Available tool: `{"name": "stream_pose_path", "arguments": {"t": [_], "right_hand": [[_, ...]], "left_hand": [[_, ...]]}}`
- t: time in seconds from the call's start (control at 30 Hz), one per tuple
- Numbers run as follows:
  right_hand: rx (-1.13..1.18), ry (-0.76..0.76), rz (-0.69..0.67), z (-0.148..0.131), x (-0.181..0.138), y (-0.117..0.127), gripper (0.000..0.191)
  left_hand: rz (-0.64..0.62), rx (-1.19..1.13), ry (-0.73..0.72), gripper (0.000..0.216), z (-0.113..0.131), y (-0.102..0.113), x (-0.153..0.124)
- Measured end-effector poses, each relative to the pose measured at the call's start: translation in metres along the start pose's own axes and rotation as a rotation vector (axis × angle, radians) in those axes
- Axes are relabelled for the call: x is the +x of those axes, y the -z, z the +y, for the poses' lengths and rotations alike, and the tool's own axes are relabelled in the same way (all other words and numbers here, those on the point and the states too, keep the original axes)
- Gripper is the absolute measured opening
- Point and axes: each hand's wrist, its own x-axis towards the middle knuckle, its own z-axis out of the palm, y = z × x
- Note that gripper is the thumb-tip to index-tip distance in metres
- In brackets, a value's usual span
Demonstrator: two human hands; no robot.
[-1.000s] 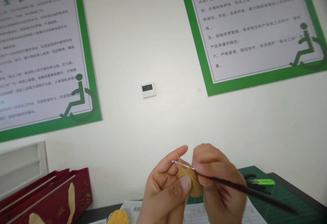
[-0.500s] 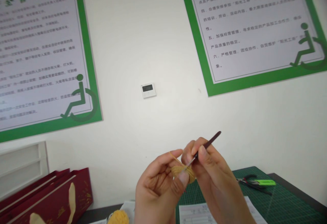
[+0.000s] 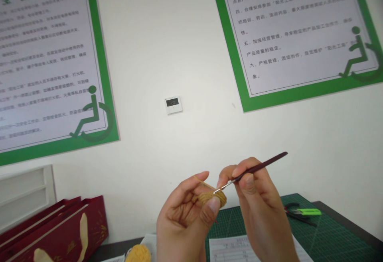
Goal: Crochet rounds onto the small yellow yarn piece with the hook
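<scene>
My left hand (image 3: 185, 214) pinches a small mustard-yellow crochet piece (image 3: 221, 199) between thumb and fingers. A strand of yarn (image 3: 203, 181) runs from the raised left forefinger down to the piece. In my right hand (image 3: 257, 198) is a crochet hook (image 3: 266, 164) with a dark red handle and a silver shaft, gripped like a pencil. The hook's metal tip is at the upper edge of the crochet piece, where the yarn meets it. Whether the tip sits inside a stitch I cannot tell.
A ball of yellow yarn (image 3: 138, 253) lies at the bottom left, near dark red gift bags (image 3: 60, 230). On the green cutting mat (image 3: 326, 234) are printed sheets (image 3: 230, 248) and pliers with a bright green handle (image 3: 309, 211). Behind stands a white wall with posters.
My right hand has moved to the right, and the hook now lies flatter, with more of its metal shaft showing. The left hand keeps its hold, shifted slightly.
</scene>
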Motion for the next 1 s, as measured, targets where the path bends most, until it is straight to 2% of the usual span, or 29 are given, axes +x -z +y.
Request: {"name": "stream_pose_path", "arguments": {"t": [0.23, 0.5, 0.63, 0.77, 0.83, 1.0], "right_hand": [[-0.169, 0.17, -0.015, -0.01, 0.004, 0.001, 0.016], [-0.371, 0.328, -0.136, -0.015, 0.002, 0.013, 0.016], [-0.545, 0.472, -0.238, -0.022, 0.006, 0.015, 0.015], [-0.789, 0.68, -0.314, -0.03, 0.009, 0.014, 0.012], [-0.863, 0.746, -0.305, -0.032, 0.009, 0.013, 0.013], [-0.902, 0.796, -0.238, -0.029, 0.007, 0.008, 0.016]], "left_hand": [[0.03, 0.017, -0.019, 0.032, -0.001, -0.003, -0.001], [0.063, 0.046, -0.078, 0.031, -0.004, -0.007, -0.002], [0.077, 0.062, -0.087, 0.03, -0.005, -0.006, -0.003], [0.094, 0.087, -0.116, 0.03, -0.005, -0.006, -0.004], [0.074, 0.079, -0.122, 0.031, -0.004, -0.006, -0.005], [0.037, 0.051, -0.104, 0.033, -0.003, -0.005, -0.005]]}}
